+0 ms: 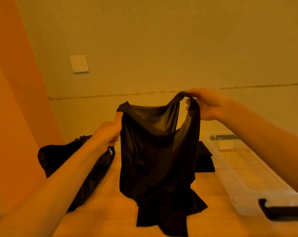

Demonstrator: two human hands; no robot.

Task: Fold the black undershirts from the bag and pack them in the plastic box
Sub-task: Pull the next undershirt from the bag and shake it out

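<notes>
I hold a black undershirt (158, 154) up over the wooden table (103, 199), its hem crumpled on the tabletop. My left hand (108, 132) pinches its left shoulder strap, and my right hand (206, 105) grips the right strap a little higher. A black bag (59, 159) lies on the table at the left, partly behind my left forearm. Behind the hanging shirt sits a stack of folded black undershirts (204, 159). The clear plastic box (238, 177) with black latches stands at the right, under my right forearm.
A pale wall with a white switch plate (79, 63) rises right behind the table. An orange surface (13, 100) borders the left side. The box's black latch (281, 211) sticks out near the table's front right.
</notes>
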